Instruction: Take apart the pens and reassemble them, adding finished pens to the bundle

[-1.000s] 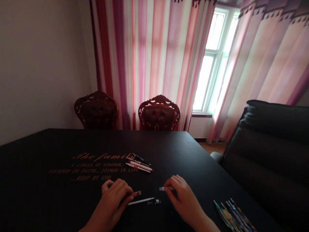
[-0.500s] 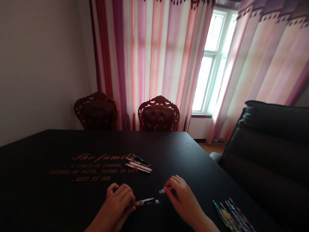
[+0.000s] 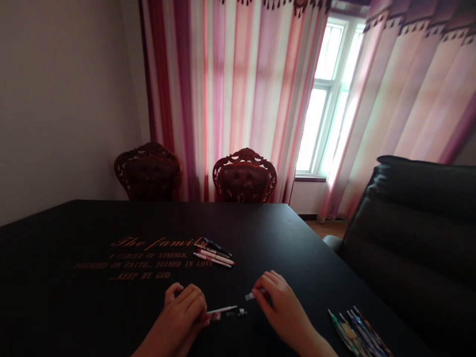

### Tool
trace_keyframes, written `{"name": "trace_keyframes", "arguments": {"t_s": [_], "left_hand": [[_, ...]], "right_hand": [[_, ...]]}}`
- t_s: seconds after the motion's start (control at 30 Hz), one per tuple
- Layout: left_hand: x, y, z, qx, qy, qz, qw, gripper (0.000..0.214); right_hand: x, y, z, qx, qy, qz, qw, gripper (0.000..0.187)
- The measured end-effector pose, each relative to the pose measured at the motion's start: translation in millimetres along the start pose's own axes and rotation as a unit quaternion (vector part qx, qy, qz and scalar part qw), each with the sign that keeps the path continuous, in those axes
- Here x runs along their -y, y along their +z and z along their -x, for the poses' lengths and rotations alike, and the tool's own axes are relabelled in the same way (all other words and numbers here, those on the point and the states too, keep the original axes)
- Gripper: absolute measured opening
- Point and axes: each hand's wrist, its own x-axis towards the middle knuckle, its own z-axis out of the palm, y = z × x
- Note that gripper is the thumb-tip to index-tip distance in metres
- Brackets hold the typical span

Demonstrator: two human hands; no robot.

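My left hand (image 3: pixel 179 308) rests low on the black table (image 3: pixel 260 225), its fingers curled on a white pen tube (image 3: pixel 222 310) and a short patterned pen barrel (image 3: pixel 214 316). Small pen parts (image 3: pixel 236 313) lie just beyond those fingertips. My right hand (image 3: pixel 279 308) stands a little to the right, pinching a small white pen piece (image 3: pixel 251 296) at its fingertips. A bundle of several pens (image 3: pixel 213 254) lies farther ahead, apart from both hands. Several patterned pens (image 3: pixel 357 332) lie to the right of my right hand.
Gold lettering (image 3: pixel 145 258) is printed on the tabletop left of the pen bundle. A dark padded sofa (image 3: pixel 409 233) stands beyond the table's right edge. Two carved wooden chairs (image 3: pixel 244 176) stand past the far edge, before striped curtains (image 3: pixel 241 89).
The white tube and patterned barrel have come together at my left fingertips, with the tube now lifted from the table. My right hand has barely moved.
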Motion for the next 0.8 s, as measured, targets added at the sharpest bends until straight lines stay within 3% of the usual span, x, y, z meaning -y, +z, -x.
{"name": "trace_keyframes", "arguments": {"t_s": [0.37, 0.8], "left_hand": [[8, 3.7, 0, -0.03, -0.003, -0.007, 1.0, 0.021], [5, -1.3, 1, 0.02, -0.022, 0.067, 0.997, 0.025]], "right_hand": [[-4, 3, 0, -0.001, -0.002, 0.0, 1.0, 0.014], [-6, 3, -1, 0.003, 0.0, 0.001, 1.0, 0.015]]}}
